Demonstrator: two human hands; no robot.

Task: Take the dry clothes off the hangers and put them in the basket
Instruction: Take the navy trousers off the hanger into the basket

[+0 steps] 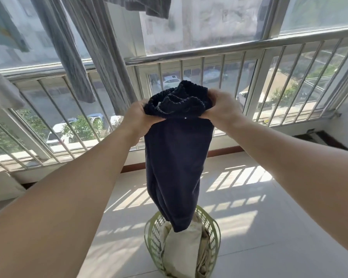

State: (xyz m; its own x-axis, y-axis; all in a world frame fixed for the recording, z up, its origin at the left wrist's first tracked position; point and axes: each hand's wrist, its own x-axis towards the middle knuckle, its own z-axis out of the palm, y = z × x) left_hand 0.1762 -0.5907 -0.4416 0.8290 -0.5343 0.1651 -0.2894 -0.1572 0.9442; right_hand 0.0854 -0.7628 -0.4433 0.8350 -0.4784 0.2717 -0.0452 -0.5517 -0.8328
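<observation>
A dark navy garment point(177, 167) with an elastic waistband hangs from both my hands in front of me. My left hand point(138, 119) grips the bunched waistband on its left side, and my right hand point(222, 107) grips it on the right. The cloth's lower end dangles just above the pale green mesh basket point(214, 227) on the floor. Cream and beige clothes point(182, 249) fill the basket. No hanger shows in the garment.
Grey trousers point(78, 47) hang at upper left, another grey piece point(149, 5) at top centre, pale cloths at the far left. A metal railing point(209, 53) and windows stand ahead. White tiled floor point(259, 227) surrounds the basket.
</observation>
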